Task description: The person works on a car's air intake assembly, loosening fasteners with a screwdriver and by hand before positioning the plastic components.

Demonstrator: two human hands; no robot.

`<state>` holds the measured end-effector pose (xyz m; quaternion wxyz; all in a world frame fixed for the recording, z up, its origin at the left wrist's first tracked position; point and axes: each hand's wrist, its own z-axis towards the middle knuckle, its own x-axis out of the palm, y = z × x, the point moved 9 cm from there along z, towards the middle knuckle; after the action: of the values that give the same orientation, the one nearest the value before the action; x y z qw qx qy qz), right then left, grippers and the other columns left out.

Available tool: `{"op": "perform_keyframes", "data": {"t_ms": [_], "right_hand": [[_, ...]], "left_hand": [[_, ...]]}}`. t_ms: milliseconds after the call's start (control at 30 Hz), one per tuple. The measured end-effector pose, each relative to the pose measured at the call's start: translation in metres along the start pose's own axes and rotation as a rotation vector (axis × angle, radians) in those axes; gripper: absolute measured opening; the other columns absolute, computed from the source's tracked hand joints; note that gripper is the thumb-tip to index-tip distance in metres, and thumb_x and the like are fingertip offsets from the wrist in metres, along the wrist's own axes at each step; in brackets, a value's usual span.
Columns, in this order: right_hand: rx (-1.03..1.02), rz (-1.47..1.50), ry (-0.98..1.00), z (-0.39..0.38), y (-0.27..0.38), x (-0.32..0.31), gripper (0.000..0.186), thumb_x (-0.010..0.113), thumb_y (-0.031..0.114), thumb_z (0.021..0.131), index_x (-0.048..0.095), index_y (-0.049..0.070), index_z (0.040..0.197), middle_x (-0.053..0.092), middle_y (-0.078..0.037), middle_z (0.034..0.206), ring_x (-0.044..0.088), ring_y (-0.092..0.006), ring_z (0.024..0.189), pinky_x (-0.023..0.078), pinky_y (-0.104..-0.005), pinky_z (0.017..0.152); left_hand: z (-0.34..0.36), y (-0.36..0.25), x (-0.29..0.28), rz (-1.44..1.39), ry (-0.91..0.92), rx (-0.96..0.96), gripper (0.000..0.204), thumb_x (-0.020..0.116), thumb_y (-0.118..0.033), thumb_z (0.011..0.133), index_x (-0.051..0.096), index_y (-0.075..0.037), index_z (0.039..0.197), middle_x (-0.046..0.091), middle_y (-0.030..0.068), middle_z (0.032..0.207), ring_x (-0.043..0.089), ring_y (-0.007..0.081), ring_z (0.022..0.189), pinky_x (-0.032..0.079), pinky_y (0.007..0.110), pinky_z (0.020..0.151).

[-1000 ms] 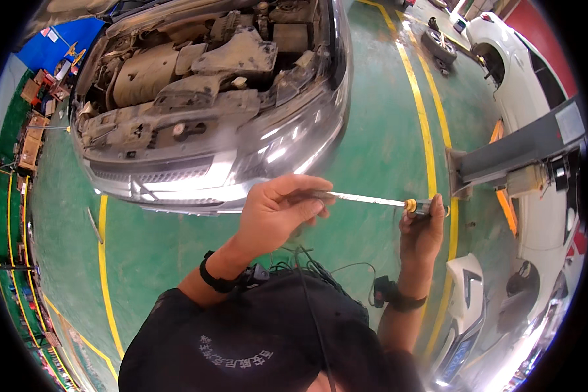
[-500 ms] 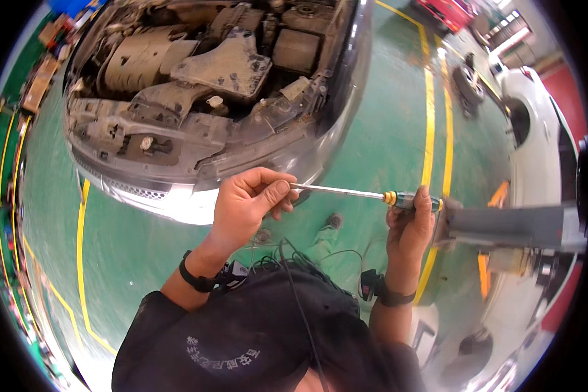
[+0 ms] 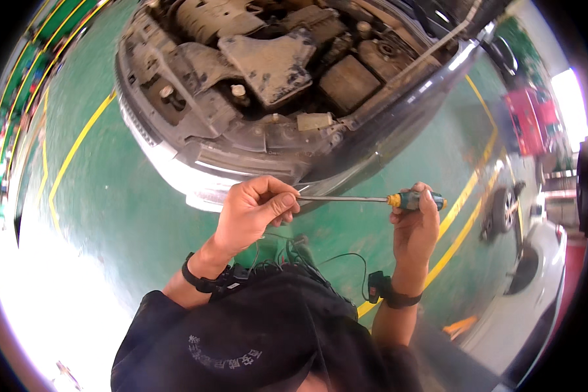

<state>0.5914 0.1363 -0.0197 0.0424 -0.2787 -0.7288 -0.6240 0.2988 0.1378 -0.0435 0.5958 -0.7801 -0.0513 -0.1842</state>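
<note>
A screwdriver [image 3: 342,198] with a long metal shaft and a green and yellow handle lies level across my view, between both hands. My left hand [image 3: 253,212] pinches the tip end of its shaft with thumb and fingers. My right hand [image 3: 413,225] grips the handle. Beyond them is the front of a dark car with its hood open and a dusty engine bay [image 3: 264,65] showing. Black watch-like bands with devices are strapped on both wrists, with cables hanging near my dark shirt.
The green floor [image 3: 95,189] has yellow lines. To the right are a red vehicle [image 3: 529,121], a loose wheel [image 3: 505,210] and a white car [image 3: 536,284]. A rack with yellow rails [image 3: 29,78] runs along the far left.
My view has swung rightward, so the car now sits higher and further right in frame. The screwdriver stays held between both hands, slightly shifted.
</note>
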Motion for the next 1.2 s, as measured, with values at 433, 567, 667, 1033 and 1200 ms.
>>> {"op": "perform_keyframes", "data": {"t_ms": [433,567,667,1033,1200], "right_hand": [[0.128,-0.417,0.252,0.140,0.022,0.037,0.032,0.062,0.031,0.097,0.060,0.001,0.087,0.061,-0.007,0.068,0.052,-0.0121,0.047,0.039,-0.0235,0.044],[0.152,-0.452,0.223,0.166,0.026,0.051,0.040,0.058,0.039,0.100,0.062,0.000,0.089,0.060,-0.006,0.066,0.049,-0.0104,0.044,0.034,-0.0212,0.040],[0.205,-0.421,0.291,0.179,0.024,0.072,0.046,0.055,0.044,0.101,0.064,0.000,0.095,0.061,-0.006,0.069,0.053,-0.0104,0.048,0.037,-0.0202,0.042],[-0.029,-0.757,1.319,0.198,0.093,0.247,0.036,0.073,0.023,0.092,0.061,0.000,0.117,0.063,-0.003,0.081,0.055,-0.0068,0.072,0.043,-0.0215,0.063],[-0.376,-1.017,1.435,0.214,0.095,0.297,0.042,0.076,0.033,0.089,0.064,-0.001,0.111,0.060,0.000,0.080,0.053,-0.0066,0.074,0.042,-0.0239,0.066]], "left_hand": [[0.084,-0.010,-0.017,-0.144,-0.292,0.109,0.028,0.061,-0.025,0.101,0.066,0.003,0.102,0.067,0.0060,0.080,0.060,0.0104,0.067,0.045,0.024,0.057],[0.091,-0.020,-0.019,-0.172,-0.374,0.105,0.028,0.061,-0.025,0.101,0.066,0.002,0.101,0.067,0.0057,0.080,0.059,0.0098,0.067,0.045,0.023,0.057],[0.092,-0.024,-0.032,-0.158,-0.480,0.155,0.027,0.060,-0.025,0.101,0.065,0.001,0.102,0.062,0.0061,0.073,0.052,0.0105,0.058,0.040,0.024,0.052],[0.075,-0.208,-0.041,0.178,-0.628,0.540,0.029,0.057,-0.027,0.103,0.068,-0.001,0.104,0.064,0.0018,0.077,0.053,0.0071,0.064,0.040,0.020,0.056],[0.080,-0.241,-0.040,0.292,-0.735,0.663,0.034,0.055,-0.027,0.104,0.063,0.003,0.116,0.059,0.0009,0.079,0.044,0.0068,0.065,0.033,0.019,0.056]]}}
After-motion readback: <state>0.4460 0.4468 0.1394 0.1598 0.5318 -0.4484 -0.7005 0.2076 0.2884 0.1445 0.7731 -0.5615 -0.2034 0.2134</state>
